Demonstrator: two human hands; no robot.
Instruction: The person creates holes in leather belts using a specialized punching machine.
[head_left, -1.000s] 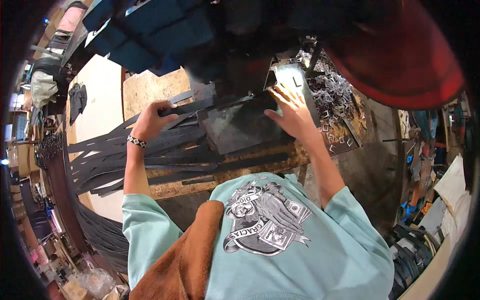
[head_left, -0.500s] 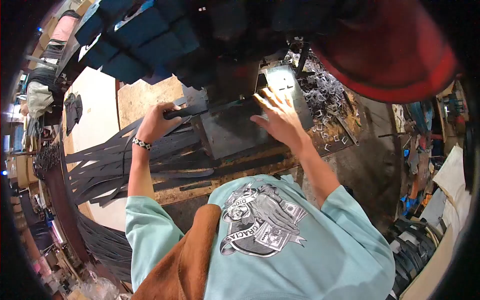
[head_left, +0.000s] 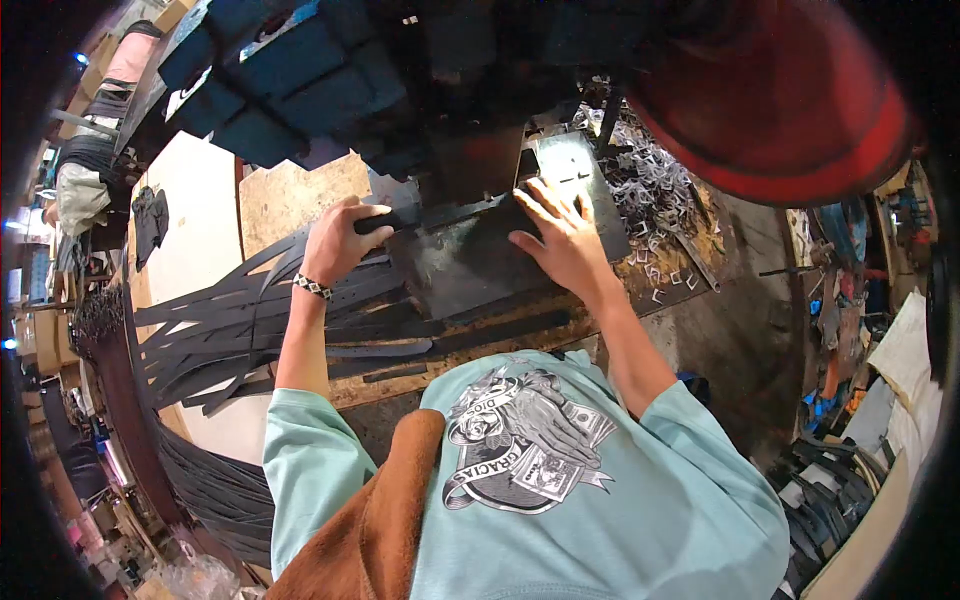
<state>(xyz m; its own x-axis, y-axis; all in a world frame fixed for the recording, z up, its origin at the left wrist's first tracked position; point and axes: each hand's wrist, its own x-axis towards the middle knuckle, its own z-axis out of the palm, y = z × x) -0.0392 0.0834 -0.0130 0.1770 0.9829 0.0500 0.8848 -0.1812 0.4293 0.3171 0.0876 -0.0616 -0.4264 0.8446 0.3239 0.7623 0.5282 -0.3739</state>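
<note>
1. One machine [head_left: 290, 110] fills the top of the frame; one red part [head_left: 800, 120] curves at upper right.
2. Your worktop [head_left: 300, 190] runs under it, bearing the work at about hand height, by the look of it.
3. Loose dark strips [head_left: 290, 310] fan across left of centre, overlapping too much to count; lying there, they seem easy for your left hand to reach.
4. Near the centre is a dark plate [head_left: 480, 260], probably a flat support.
5. You have two hands up. Your left hand [head_left: 335, 240] is closed, thumb against fingers, on one held strip [head_left: 455, 215]. Your right hand [head_left: 570, 240] is open, fingers spread, fingertips by its far end; whether they press is unclear. Working from both ends probably keeps it straight.
6. That held strip lies between your hands, above centre, along the plate's upper edge.
7. Small pale scraps [head_left: 650, 190] heap at upper right, dozens, too tangled to count.
</note>
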